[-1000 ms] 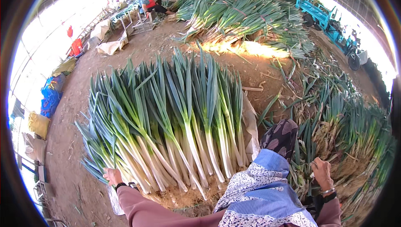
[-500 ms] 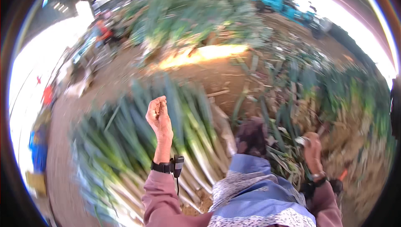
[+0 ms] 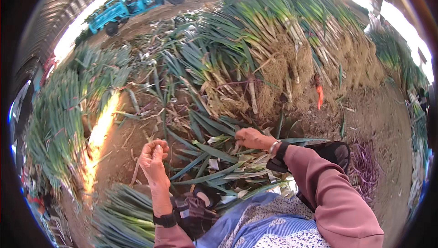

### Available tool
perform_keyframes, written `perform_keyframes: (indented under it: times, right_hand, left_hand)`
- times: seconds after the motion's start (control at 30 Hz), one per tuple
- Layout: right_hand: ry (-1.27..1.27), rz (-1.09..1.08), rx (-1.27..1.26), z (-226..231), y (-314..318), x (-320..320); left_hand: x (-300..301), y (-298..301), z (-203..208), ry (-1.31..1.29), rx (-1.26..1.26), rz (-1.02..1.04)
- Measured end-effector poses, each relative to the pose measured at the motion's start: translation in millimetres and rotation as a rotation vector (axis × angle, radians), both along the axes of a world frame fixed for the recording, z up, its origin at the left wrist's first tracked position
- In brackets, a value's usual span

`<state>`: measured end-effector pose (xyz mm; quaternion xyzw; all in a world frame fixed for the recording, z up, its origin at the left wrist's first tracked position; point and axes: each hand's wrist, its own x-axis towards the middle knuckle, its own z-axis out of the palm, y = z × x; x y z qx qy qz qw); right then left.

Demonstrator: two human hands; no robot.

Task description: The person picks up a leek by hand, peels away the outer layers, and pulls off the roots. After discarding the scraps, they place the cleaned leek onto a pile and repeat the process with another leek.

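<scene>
Head view. The left hand is raised at centre left of the frame, its fingers pinched together; whether they grip a thin strip or nothing cannot be told. The right hand reaches forward at centre frame, its fingers curled down onto a loose heap of trimmed leaves lying on the dirt floor; it appears to be touching or gripping one stalk, though the grasp itself is hidden by the knuckles.

A large stack of green onions, roots outward and caked with soil, fills the upper centre, just beyond the right hand. A second laid-out row of onions runs down the left edge. A bundle of stalks lies at lower left, beside the left forearm. An orange tool handle stands against the stack at upper right. A blue vehicle sits at upper left.

Handling judgement: the stalks are light and long, firm at the white shank, limp and easily creased in the green leaves. The shank near the root is the sound place to take hold.
</scene>
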<state>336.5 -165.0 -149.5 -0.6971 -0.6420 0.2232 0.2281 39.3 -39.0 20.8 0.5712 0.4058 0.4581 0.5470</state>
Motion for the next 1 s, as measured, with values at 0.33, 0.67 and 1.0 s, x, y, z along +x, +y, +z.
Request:
perform_keyframes:
  times: [0.33,0.67,1.0]
  right_hand:
    - [0.056,-0.574,0.071,-92,128,99]
    - [-0.046,-0.688,-0.239,-144,237,155]
    - [0.415,-0.344,-0.072,-121,114,-25]
  left_hand:
    - [34,-7,-18,0.248,-0.256,-0.159]
    - [50,8,-21,0.327,-0.593,-0.264]
    - [47,7,-11,0.29,-0.652,-0.263]
